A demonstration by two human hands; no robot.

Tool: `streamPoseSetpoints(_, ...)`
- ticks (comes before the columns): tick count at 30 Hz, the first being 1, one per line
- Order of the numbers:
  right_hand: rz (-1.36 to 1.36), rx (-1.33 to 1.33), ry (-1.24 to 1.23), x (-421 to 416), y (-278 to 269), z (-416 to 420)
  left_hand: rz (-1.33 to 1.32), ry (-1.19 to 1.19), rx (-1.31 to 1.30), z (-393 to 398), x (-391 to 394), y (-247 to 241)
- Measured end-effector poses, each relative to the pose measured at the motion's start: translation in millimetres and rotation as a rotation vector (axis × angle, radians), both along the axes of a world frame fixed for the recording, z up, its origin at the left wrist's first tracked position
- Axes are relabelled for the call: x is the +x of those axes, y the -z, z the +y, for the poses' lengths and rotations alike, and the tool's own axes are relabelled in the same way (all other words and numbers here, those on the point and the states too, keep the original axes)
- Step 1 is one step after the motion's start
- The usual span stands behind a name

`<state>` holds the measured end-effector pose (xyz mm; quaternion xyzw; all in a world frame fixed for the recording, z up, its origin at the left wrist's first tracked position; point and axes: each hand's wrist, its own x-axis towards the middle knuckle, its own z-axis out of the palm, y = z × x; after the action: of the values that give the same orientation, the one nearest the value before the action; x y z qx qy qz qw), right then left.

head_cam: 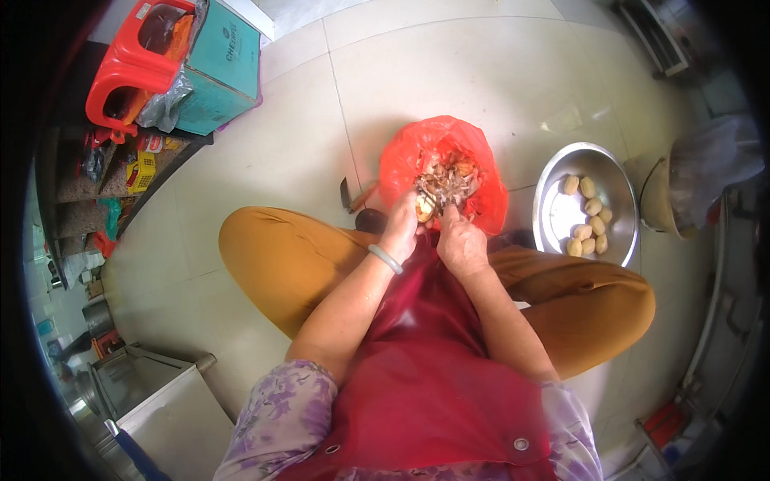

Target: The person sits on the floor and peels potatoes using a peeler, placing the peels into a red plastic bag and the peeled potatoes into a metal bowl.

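My left hand (402, 225), with a pale bangle at its wrist, holds a partly peeled, pale yellow root vegetable (425, 207), probably a potato. Close beside it, my right hand (463, 246) has its fingers closed around a slim dark tool (428, 196) that reaches over the vegetable; whether this is a peeler or a knife is hard to tell. Both hands are at the near rim of a red plastic bag (400, 147). Brown and pale peelings (451, 180) fill the bag's mouth.
To the right stands a stainless steel bowl (550, 198) with several peeled potatoes (592, 207), and beyond it a bucket (657, 195). A wooden-handled knife (360, 198) lies left of the bag. A teal box (222, 60), red plastic stool (129, 66) and shelf (90, 192) are at far left.
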<state>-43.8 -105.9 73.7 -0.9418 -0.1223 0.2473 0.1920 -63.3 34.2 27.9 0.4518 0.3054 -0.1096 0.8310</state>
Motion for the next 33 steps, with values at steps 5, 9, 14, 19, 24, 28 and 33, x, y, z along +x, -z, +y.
streamPoseSetpoints(5, -0.049, 0.000, 0.178, 18.2, 27.6, -29.0, -0.088, 0.085, -0.100, 3.5, 4.0, -15.0)
streamPoseSetpoints(9, -0.089, 0.105, 0.149, 11.3, 2.9, -17.4, -0.019, 0.013, -0.196, 2.6, 7.5, -21.0)
streamPoseSetpoints(14, -0.289, 0.207, -0.053, -6.8, 3.8, -10.1, 0.026, -0.034, -0.139, 0.7, 4.2, -18.2)
streamPoseSetpoints(19, -0.279, 0.047, -0.036, -0.9, 24.6, -8.5, 0.046, -0.021, -0.168, 0.4, -0.2, -12.0)
streamPoseSetpoints(24, -0.099, 0.003, 0.049, 9.1, 26.6, -18.2, 0.133, -0.042, -0.087, -0.6, 1.8, -19.3)
streamPoseSetpoints(28, -0.043, 0.024, -0.006, 2.4, 9.7, -6.4, 0.056, 0.039, -0.064, 0.9, 0.0, -8.2)
streamPoseSetpoints(33, -0.114, 0.077, 0.138, 18.1, 17.1, -20.8, 0.080, 0.010, -0.203, 4.0, 4.9, -26.3)
